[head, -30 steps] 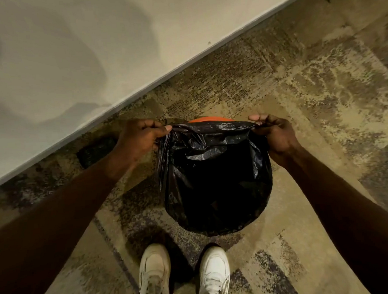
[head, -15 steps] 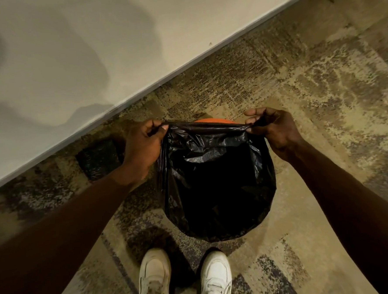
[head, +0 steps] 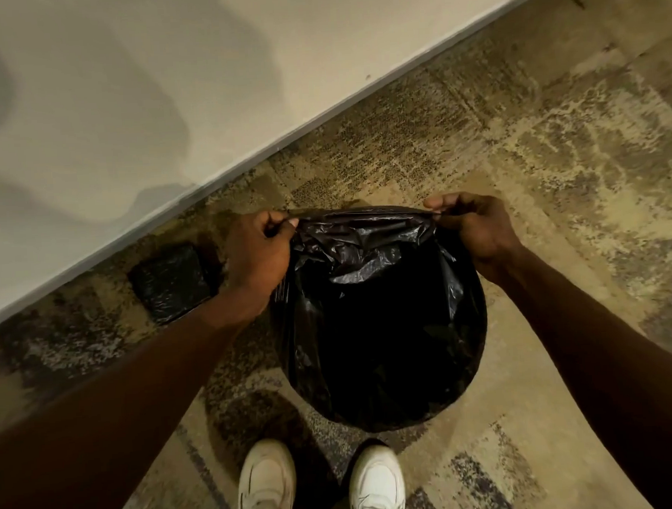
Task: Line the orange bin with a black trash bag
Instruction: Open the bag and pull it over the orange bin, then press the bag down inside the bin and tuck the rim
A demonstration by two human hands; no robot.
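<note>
Pinching black trash bag [head: 382, 322] rim taut — left hand [head: 256, 255], right hand [head: 472, 230] (fingers curled).

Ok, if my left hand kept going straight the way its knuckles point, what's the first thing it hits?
Probably the pale wall: the left hand, pinching the black trash bag, points up and away toward it. Depth is unclear.

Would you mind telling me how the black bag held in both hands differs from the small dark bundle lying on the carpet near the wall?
The black trash bag is opened and spread wide, while the dark bundle is a compact, folded block. The bag is much larger than the bundle. The left hand and right hand pinch the bag's far edge, whereas the bundle lies untouched on the carpet. Both look like glossy, crinkled black plastic.
</note>
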